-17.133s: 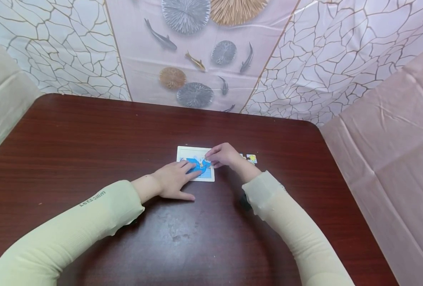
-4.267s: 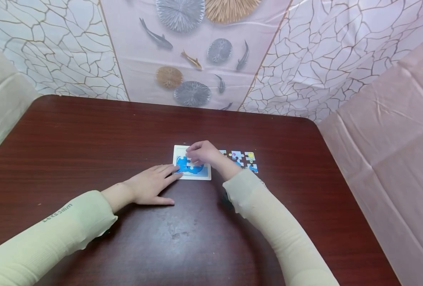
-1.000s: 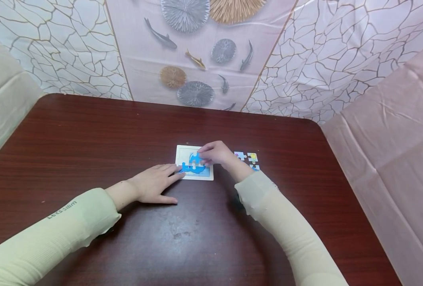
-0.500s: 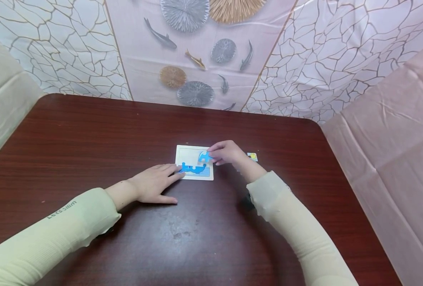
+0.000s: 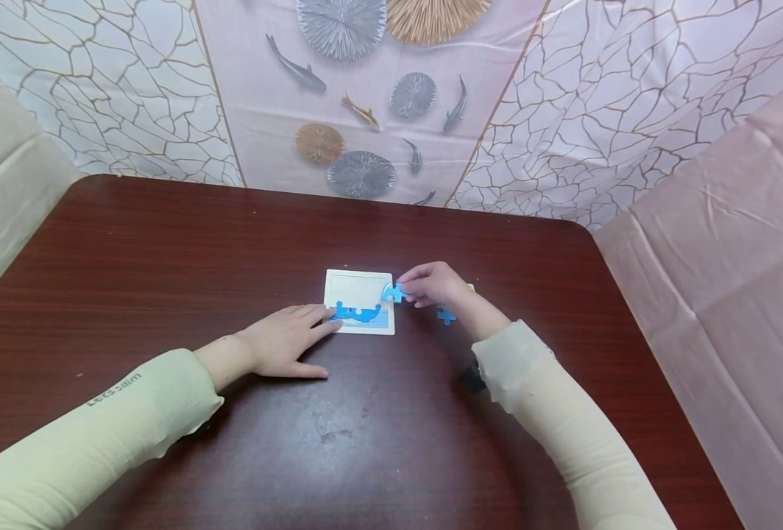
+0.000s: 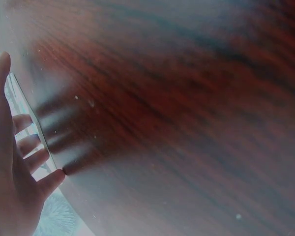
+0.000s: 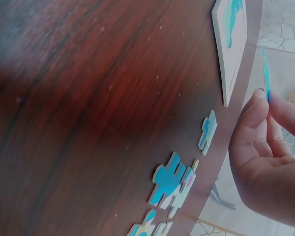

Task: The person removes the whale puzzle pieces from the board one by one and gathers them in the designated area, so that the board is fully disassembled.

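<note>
A small white-framed jigsaw board [image 5: 358, 280] lies on the table, its upper part bare and pale. Blue puzzle pieces [image 5: 363, 315] fill its lower part. My left hand [image 5: 288, 342] lies spread, fingertips on the board's left edge. In the left wrist view its fingers [image 6: 38, 161] are straight. Between thumb and fingertips my right hand [image 5: 434, 285] pinches a light-blue puzzle piece [image 5: 394, 293], raised at the board's right edge. The right wrist view shows this held piece [image 7: 266, 73] edge-on, clear of the table.
Right of the board lie several loose puzzle pieces, among them a blue one [image 5: 446, 315], partly hidden by my right forearm. The right wrist view shows more, including a white and blue piece [image 7: 208, 132]. Dark wooden table [image 5: 166, 250] surrounds everything, with patterned cloth [image 5: 266, 154] behind.
My right hand has lifted the light-blue piece off the board's upper part and carried it right. Upper blue pieces seen earlier are gone from the board. The left hand has stayed put this last second.
</note>
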The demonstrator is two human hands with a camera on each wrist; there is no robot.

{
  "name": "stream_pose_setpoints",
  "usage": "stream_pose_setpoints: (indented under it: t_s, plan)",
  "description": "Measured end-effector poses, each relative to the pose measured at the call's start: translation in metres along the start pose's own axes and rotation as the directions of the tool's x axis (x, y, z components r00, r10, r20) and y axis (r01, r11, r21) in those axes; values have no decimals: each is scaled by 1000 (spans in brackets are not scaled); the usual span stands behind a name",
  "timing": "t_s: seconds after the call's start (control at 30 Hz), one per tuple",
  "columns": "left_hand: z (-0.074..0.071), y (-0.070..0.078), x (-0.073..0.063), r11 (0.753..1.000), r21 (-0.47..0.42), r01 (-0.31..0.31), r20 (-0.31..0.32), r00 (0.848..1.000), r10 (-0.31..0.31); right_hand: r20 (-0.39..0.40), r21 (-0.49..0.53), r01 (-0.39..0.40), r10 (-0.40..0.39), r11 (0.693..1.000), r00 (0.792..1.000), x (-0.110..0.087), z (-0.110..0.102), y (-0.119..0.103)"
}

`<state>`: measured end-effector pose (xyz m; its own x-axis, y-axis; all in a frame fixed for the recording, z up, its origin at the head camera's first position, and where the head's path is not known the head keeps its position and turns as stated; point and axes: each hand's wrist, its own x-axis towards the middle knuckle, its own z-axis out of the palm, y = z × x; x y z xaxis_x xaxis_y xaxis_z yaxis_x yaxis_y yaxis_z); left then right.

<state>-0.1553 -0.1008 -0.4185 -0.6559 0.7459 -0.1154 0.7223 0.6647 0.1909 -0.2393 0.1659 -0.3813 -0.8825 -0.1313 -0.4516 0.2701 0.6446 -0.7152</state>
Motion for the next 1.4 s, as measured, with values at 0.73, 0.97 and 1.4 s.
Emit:
stream_pose_setpoints:
  t_s: [0.73, 0.97, 1.4]
  plan:
    - [1, -2, 1, 1000, 2, 1, -3, 1000, -1, -17, -48, -21, 20, 999, 1000, -4, -17, 20]
    - [0, -1, 1, 1000, -1, -3, -6, 1000, 3, -2, -41, -17, 17, 999, 1000, -3, -20, 26]
    - [2, -2, 1, 1000, 3, -8, -13, 1000, 8, 3, -125, -26, 26, 992, 1000, -7, -24, 32]
